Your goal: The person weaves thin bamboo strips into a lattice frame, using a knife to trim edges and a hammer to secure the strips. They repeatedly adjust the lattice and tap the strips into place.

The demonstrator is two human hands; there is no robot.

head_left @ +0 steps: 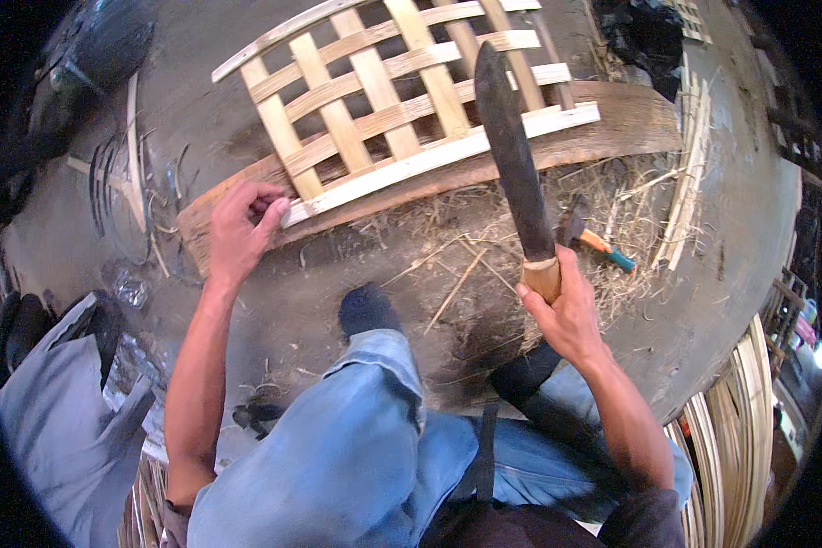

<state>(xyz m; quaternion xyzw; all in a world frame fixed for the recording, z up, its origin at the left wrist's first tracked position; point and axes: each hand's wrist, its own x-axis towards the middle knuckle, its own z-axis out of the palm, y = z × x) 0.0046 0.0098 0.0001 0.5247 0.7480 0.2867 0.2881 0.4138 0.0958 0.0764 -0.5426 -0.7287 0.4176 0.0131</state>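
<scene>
My right hand (566, 306) is wrapped round the wooden handle of a machete (513, 137). Its long dark blade points up and away from me, crossing in front of a lattice of woven wooden strips (374, 82). That lattice rests on a curved wooden plank (626, 128) lying on the ground. Along the lattice's near edge runs a pale wooden strip (429, 163). My left hand (242, 219) pinches the left end of this strip, thumb on the near side and fingers curled. The machete's blade hides part of the lattice's right side.
A hammer (603, 245) with an orange and teal handle lies among wood shavings (639, 219) right of the machete. Thin strips (690, 173) lie farther right. Long bundled strips (740, 438) stand at lower right. Grey cloth (68, 411) is at lower left. Dark plastic (644, 36) lies far right.
</scene>
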